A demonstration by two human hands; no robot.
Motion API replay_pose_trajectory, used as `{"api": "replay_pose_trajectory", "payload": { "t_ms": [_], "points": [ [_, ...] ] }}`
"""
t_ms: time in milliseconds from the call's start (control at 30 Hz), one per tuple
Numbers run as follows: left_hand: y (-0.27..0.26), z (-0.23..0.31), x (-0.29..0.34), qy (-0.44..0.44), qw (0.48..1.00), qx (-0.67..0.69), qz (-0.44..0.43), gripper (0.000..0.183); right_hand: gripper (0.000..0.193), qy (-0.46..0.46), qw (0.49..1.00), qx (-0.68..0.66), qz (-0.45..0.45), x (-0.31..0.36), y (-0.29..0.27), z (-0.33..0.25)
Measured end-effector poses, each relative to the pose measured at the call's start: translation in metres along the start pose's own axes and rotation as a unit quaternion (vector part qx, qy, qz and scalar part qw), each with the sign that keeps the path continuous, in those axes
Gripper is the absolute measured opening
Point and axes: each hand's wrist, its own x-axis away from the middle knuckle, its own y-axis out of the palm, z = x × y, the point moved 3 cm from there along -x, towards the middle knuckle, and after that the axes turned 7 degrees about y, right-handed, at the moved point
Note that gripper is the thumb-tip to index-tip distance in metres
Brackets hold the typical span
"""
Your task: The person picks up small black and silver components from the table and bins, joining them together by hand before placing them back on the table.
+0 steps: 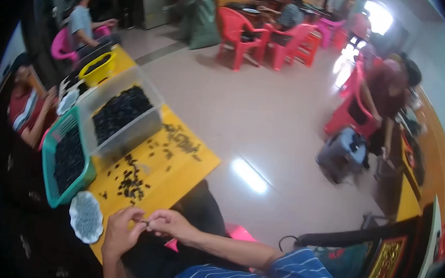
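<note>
Close together over the near edge of the yellow table [192,164], my left hand [122,231] and my right hand [171,223] meet at the fingertips. Both pinch a small dark piece [147,223], mostly hidden by the fingers. Just beyond them lies a loose pile of small black pieces [131,184]. Left of my left hand stands a white scalloped dish [74,220] of small greyish parts. Farther back are a green plastic basket [48,164] and a translucent bin [139,136], both filled with black pieces.
A yellow basin [112,65] stands at the table's far end. One person [27,106] sits at the left side, another [81,23] beyond. Pink chairs [240,31] and people occupy the room's back. At right, a person bends near a dark bucket [341,153].
</note>
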Motion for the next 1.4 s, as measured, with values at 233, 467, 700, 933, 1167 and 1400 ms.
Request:
{"api": "replay_pose_trajectory", "payload": {
  "t_ms": [233, 467, 700, 933, 1167, 1400],
  "points": [
    [0.008, 0.007, -0.011, 0.046, 0.998, 0.001, -0.040, 0.036, 0.023, 0.023, 0.999, 0.029, -0.009, 0.005, -0.007, -0.001],
    [0.009, 0.013, -0.010, 0.074, 0.997, -0.019, -0.006, 0.040, 0.019, 0.039, 0.995, -0.078, -0.037, 0.003, -0.002, 0.001],
    [0.017, 0.023, -0.019, 0.093, 0.995, -0.045, 0.007, 0.044, 0.019, -0.002, 0.991, -0.122, -0.059, -0.002, -0.013, -0.001],
    [0.044, 0.018, -0.018, 0.124, 0.983, -0.126, 0.047, 0.041, 0.020, 0.009, 0.990, -0.135, -0.030, -0.003, -0.014, 0.004],
    [0.054, -0.003, -0.011, 0.148, 0.977, -0.133, 0.081, 0.027, 0.022, 0.008, 0.982, -0.187, -0.016, -0.002, -0.009, 0.003],
    [0.043, -0.011, -0.015, 0.069, 0.997, -0.009, 0.023, 0.037, 0.029, 0.065, 0.972, -0.216, -0.060, 0.004, -0.013, -0.011]
  ]
}}
